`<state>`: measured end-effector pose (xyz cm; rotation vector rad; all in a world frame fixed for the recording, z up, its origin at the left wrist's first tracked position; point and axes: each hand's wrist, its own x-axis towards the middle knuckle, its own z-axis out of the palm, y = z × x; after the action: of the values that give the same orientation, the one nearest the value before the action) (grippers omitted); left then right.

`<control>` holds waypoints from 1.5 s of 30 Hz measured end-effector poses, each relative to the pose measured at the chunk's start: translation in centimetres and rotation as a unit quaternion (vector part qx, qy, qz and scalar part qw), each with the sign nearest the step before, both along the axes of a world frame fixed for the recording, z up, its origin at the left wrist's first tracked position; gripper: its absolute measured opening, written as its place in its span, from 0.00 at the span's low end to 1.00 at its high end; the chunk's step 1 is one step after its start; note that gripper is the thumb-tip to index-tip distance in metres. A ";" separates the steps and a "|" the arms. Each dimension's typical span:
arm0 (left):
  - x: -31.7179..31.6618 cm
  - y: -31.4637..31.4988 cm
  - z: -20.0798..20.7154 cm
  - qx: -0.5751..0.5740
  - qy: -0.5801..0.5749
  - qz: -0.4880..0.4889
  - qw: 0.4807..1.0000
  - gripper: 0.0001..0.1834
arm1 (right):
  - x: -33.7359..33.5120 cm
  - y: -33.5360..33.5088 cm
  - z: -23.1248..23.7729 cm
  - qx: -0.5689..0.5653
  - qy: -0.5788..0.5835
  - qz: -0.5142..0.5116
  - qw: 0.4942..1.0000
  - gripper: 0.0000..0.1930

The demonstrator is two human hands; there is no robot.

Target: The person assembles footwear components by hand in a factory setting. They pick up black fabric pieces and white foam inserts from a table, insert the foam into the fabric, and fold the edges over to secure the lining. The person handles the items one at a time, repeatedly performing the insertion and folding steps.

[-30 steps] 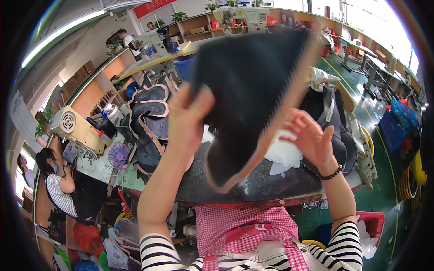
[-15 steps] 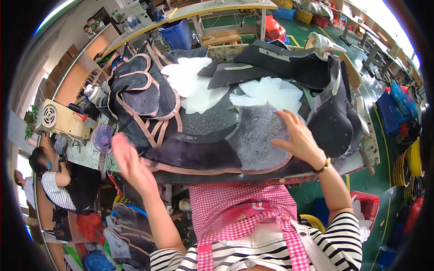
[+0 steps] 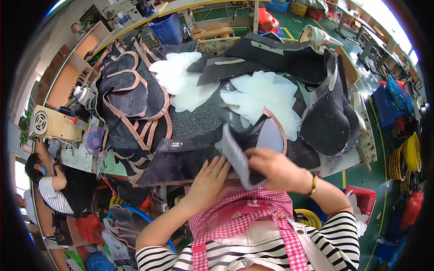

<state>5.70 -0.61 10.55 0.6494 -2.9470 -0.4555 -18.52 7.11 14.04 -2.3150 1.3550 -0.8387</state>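
Note:
On the near edge of the work table lies a dark fabric piece with pink edge binding and a grey fleece part. Its right end is bent upward, so the fleece part stands edge-on, and a light grey panel shows behind it. My left hand rests flat on the dark part, fingers stretched out. With curled fingers, my right hand grips the raised end; its fingertips are partly hidden. White petal-shaped sheets lie just beyond.
Dark pink-edged pieces are piled at the left, and black padded pieces at the right. More white sheets lie at the back. A small purple fan and a sewing machine stand left, near a seated co-worker.
My left hand has come down from the air onto the dark part. My right hand has gone from lying on the fleece to gripping it, and that end is now bent up.

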 end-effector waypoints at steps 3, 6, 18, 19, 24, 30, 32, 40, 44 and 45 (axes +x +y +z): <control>-0.2 -3.0 3.4 0.224 -0.022 0.075 0.971 0.34 | -2.3 -1.4 0.9 0.245 -0.159 -0.110 0.950 0.20; -1.2 -11.3 2.2 0.127 0.111 0.085 0.982 0.33 | -3.9 -2.4 -2.9 0.259 -0.241 -0.100 0.930 0.20; -3.4 -7.4 7.7 0.279 0.162 0.099 0.941 0.11 | -5.5 -1.9 -2.2 0.308 -0.310 0.056 0.898 0.32; -3.2 -5.9 8.1 0.239 0.186 0.132 0.944 0.10 | -6.1 -2.0 -2.2 0.346 -0.344 0.078 0.869 0.31; -0.4 -2.6 4.3 0.196 0.205 0.304 0.909 0.05 | -5.0 -2.1 1.2 0.431 -0.243 0.174 0.851 0.37; 0.0 -1.9 2.2 0.210 0.261 0.317 0.888 0.06 | -2.6 -4.6 2.3 0.269 -0.176 0.079 0.944 0.25; 0.6 -1.8 2.0 0.239 0.273 0.330 0.872 0.06 | -3.1 -6.2 1.5 0.294 -0.167 0.044 0.940 0.20; 2.9 -2.1 1.9 0.386 0.337 0.259 0.819 0.11 | -2.9 -9.8 -2.9 0.293 -0.063 -0.051 0.953 0.18; 0.3 -3.0 2.4 0.339 0.216 0.262 0.877 0.21 | -2.5 -10.6 -3.0 0.299 -0.007 -0.037 0.954 0.22; 0.2 -3.2 2.1 0.282 0.182 0.249 0.909 0.22 | -2.4 -10.7 -3.1 0.287 -0.020 -0.030 0.957 0.23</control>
<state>5.92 -3.78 12.63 1.1735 -2.1691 -1.2196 -20.95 -3.57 10.98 -1.8032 1.4239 -0.4236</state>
